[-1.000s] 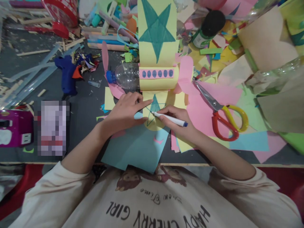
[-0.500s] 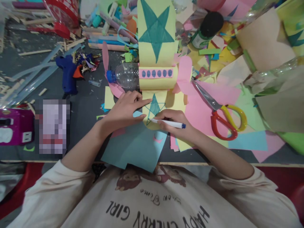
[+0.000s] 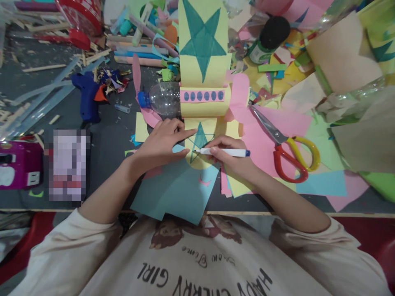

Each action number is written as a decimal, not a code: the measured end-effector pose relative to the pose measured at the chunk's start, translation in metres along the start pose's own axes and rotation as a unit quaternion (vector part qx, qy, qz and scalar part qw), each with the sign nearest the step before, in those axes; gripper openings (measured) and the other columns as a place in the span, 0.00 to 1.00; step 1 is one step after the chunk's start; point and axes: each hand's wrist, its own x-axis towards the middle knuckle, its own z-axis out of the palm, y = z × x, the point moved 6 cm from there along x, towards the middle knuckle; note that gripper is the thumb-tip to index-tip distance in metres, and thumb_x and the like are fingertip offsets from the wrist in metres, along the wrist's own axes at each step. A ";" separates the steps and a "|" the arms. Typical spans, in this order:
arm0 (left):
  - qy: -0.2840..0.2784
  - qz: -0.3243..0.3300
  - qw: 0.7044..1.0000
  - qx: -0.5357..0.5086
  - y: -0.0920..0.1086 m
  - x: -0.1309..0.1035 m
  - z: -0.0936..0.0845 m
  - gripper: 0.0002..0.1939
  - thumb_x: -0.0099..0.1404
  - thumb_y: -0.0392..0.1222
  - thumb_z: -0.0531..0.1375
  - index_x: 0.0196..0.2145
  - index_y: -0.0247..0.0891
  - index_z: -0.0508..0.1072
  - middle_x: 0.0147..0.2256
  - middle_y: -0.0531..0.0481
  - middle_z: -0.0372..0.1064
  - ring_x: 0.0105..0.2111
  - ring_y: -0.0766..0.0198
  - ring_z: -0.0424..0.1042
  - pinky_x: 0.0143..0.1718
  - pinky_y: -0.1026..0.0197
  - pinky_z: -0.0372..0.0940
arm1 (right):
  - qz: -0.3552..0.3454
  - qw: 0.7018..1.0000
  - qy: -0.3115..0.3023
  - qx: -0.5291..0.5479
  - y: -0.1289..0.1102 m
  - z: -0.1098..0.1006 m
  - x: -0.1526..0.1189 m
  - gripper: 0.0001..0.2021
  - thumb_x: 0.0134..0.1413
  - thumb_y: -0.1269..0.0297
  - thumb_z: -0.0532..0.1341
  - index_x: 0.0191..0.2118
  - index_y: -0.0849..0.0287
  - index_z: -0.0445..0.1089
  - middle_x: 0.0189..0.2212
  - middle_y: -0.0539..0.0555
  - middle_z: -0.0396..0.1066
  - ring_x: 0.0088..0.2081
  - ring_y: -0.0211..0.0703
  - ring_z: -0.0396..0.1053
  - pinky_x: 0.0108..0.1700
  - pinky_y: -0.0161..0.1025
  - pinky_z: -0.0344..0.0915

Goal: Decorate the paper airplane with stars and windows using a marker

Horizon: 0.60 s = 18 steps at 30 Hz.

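Note:
A plastic bottle [image 3: 165,98] with a blue cap lies on its side, wrapped in yellow paper, with pink paper blades by the cap. A yellow paper wing [image 3: 203,8] with a filled green star reaches away from me. The nearer yellow wing [image 3: 194,162] carries a star outline, its top point coloured green. My left hand [image 3: 168,139] rests on that wing's left side, fingers apart, index finger beside the star. My right hand [image 3: 230,154] grips a white marker [image 3: 228,152] with a blue end, its tip at the star's lower left point.
Red and yellow scissors [image 3: 290,154] lie on pink paper at the right. Left are a blue glue gun [image 3: 89,96], a blurred-out rectangular item [image 3: 68,164] and a purple box [image 3: 21,164]. Blue-green paper [image 3: 173,193] lies before me; a dark bottle [image 3: 268,39] stands behind.
My right hand has shifted slightly right and up with the marker, which now lies flatter. My left hand stays in place.

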 end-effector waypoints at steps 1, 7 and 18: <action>0.002 0.004 1.000 0.001 0.000 0.000 0.000 0.35 0.74 0.66 0.47 0.64 0.41 0.72 0.45 0.41 0.68 0.45 0.51 0.65 0.49 0.50 0.61 | -0.002 1.000 -0.003 -0.011 0.000 0.001 0.000 0.14 0.59 0.51 0.66 0.33 0.58 0.74 0.26 0.50 0.74 0.25 0.36 0.68 0.27 0.34 0.63; 0.006 0.014 1.000 0.008 0.001 -0.001 -0.001 0.40 0.74 0.70 0.42 0.63 0.38 0.73 0.44 0.40 0.68 0.45 0.50 0.65 0.48 0.50 0.61 | -0.030 0.998 -0.019 -0.051 -0.005 0.003 -0.002 0.05 0.57 0.63 0.66 0.33 0.58 0.74 0.26 0.48 0.74 0.26 0.34 0.67 0.27 0.32 0.60; 0.004 0.017 1.000 0.019 0.003 -0.001 0.000 0.28 0.73 0.55 0.54 0.63 0.38 0.72 0.45 0.42 0.68 0.45 0.51 0.66 0.49 0.52 0.62 | -0.011 0.999 0.003 -0.049 0.001 -0.001 -0.003 0.09 0.59 0.57 0.65 0.33 0.57 0.76 0.27 0.51 0.76 0.26 0.38 0.71 0.27 0.35 0.65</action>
